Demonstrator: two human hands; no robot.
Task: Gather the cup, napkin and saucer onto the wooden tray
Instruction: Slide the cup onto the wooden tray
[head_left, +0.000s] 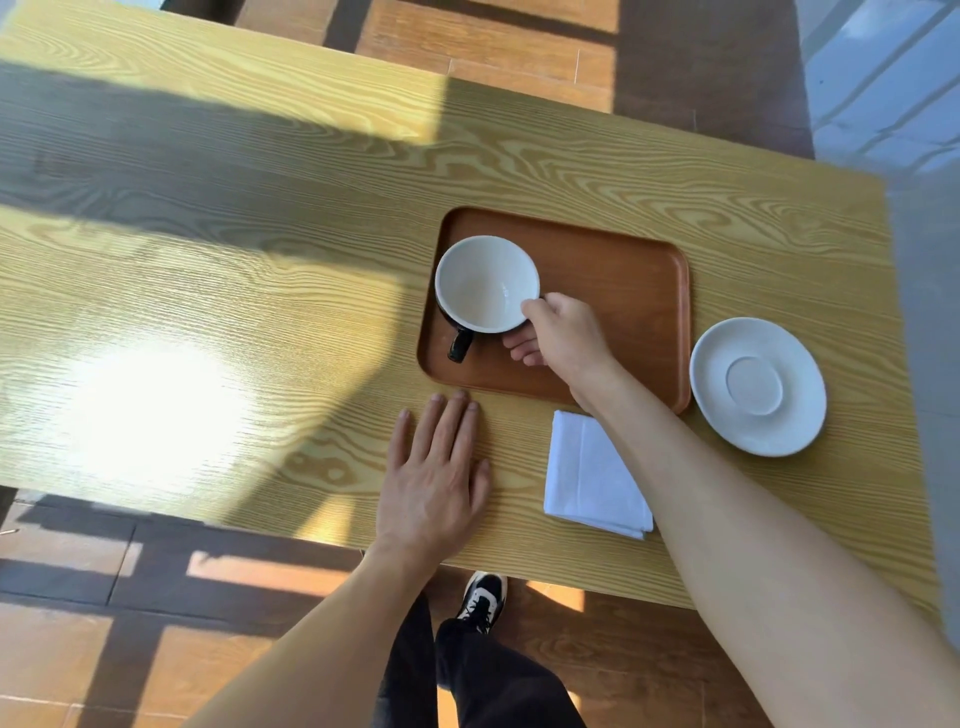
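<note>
A cup (485, 283), white inside and black outside with a black handle, is at the left end of the brown wooden tray (634, 291). My right hand (563, 335) grips the cup's rim at its right side, thumb on top. Whether the cup rests on the tray or is slightly above it I cannot tell. My left hand (436, 470) lies flat on the table just in front of the tray, fingers spread. A folded white napkin (595, 475) lies on the table in front of the tray, partly under my right forearm. A white saucer (758, 387) sits right of the tray.
The light wooden table (260, 291) stretches far to the left, with sun patches and shadows. Its near edge is just behind my left wrist. Below are a tiled floor, dark trousers and a shoe (480, 597).
</note>
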